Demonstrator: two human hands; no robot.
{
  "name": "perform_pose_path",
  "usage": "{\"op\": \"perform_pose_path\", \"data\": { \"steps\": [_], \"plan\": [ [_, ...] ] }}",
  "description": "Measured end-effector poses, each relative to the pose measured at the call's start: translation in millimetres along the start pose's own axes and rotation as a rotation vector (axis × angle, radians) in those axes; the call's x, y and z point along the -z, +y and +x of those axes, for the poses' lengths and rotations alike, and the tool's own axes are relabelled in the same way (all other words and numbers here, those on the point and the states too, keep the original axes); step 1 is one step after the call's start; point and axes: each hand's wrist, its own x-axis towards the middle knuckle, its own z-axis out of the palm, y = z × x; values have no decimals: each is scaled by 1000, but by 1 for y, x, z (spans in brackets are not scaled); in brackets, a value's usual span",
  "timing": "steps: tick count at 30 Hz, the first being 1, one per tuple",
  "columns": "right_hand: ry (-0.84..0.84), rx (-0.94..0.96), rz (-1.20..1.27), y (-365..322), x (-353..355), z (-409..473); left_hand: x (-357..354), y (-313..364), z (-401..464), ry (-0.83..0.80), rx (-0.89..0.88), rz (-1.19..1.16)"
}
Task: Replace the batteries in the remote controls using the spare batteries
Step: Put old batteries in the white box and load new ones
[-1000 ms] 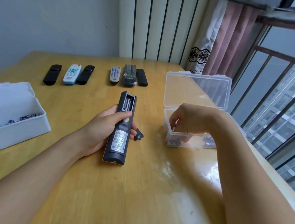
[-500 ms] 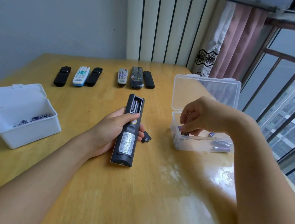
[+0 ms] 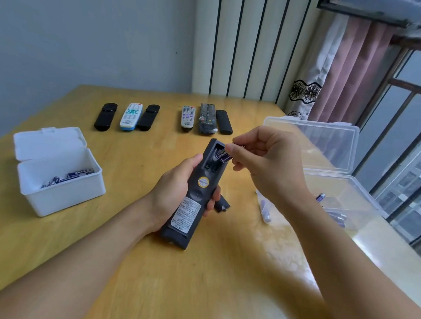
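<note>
The left hand (image 3: 175, 194) grips a dark remote control (image 3: 196, 196) held back-side up above the wooden table (image 3: 193, 285), thumb curled along its left edge and fingertips wrapped round the right edge. The remote's battery compartment (image 3: 213, 159) at its far end is uncovered. The right hand (image 3: 267, 161) pinches purple batteries (image 3: 223, 156) between thumb and curled fingers, one battery angled into the compartment's right side; a second metallic end shows between the fingertips just above it, though how many batteries are held cannot be told for certain. A small dark battery cover (image 3: 222, 205) lies on the table just right of the remote, partly hidden by the left fingers. At the right stands a clear plastic box (image 3: 349, 194), lid open, with purple spare batteries (image 3: 320, 197) inside. At the left, a white box (image 3: 59, 192) with its lid up holds other batteries (image 3: 75, 174). Along the far side lie six more remotes in two groups of three (image 3: 129, 116) (image 3: 206, 119).
</note>
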Motion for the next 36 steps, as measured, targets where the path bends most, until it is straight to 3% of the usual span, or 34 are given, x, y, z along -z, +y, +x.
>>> {"op": "perform_pose_path", "data": {
  "steps": [5, 12, 19, 26, 32, 36],
  "plan": [
    [43, 2, -9, 2, -6, -2, -6, 1, -3, 11, -72, 68],
    [-69, 25, -159, 0, -13, -5, -6, -3, -2, 54, -131, 176],
    [-133, 225, -482, -2, -24, -8, -4, -2, -2, 105, -154, 149],
    [136, 59, 87, -5, -20, -4, -6, 6, 0, 167, -225, 69],
    [-13, -32, 168, -2, -14, -4, -3, 1, -1, 219, -241, 83],
    [4, 119, -112, -3, -15, -11, -4, 0, 0, 266, -242, 96]
  ]
}}
